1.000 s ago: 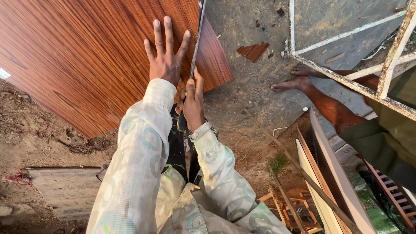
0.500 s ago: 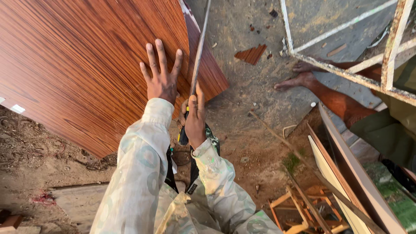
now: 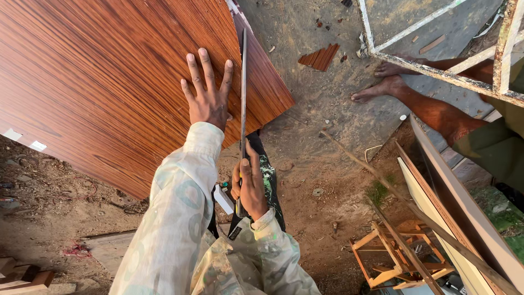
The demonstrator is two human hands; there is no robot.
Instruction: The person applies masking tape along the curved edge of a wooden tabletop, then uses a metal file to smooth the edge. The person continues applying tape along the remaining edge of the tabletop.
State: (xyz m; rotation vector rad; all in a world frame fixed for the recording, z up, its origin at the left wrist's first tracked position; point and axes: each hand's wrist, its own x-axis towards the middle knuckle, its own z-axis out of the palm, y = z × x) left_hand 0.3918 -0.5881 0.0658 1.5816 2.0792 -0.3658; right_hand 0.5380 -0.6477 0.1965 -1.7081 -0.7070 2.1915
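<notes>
Reddish-brown wood-grain board point(image 3: 109, 82), laminated and striped, fills the frame from nine to twelve o'clock above bare earth. Left hand point(image 3: 207, 93) lies palm-down on the board near its right edge, arm extended in a pale patterned sleeve point(image 3: 169, 218), fingers point(image 3: 203, 63) spread wide and pointing toward twelve o'clock. Right hand point(image 3: 251, 188), at six o'clock of the left hand, is closed around the handle of a handsaw point(image 3: 243, 93); fingers are wrapped tightly together, thumb along the top. The saw's thin blade runs straight toward twelve o'clock, edge-on, just beside the left hand and crossing the board's right side.

Two small white rectangular stickers point(image 3: 12, 134) sit on the board at nine o'clock. A small offcut point(image 3: 321, 57) of the same striped material lies on the ground at one o'clock. Another person's bare feet point(image 3: 382, 87) and lower leg appear at two o'clock, beside a rusty white metal frame point(image 3: 436, 71). A small wooden stool frame point(image 3: 393, 257) stands at five o'clock.
</notes>
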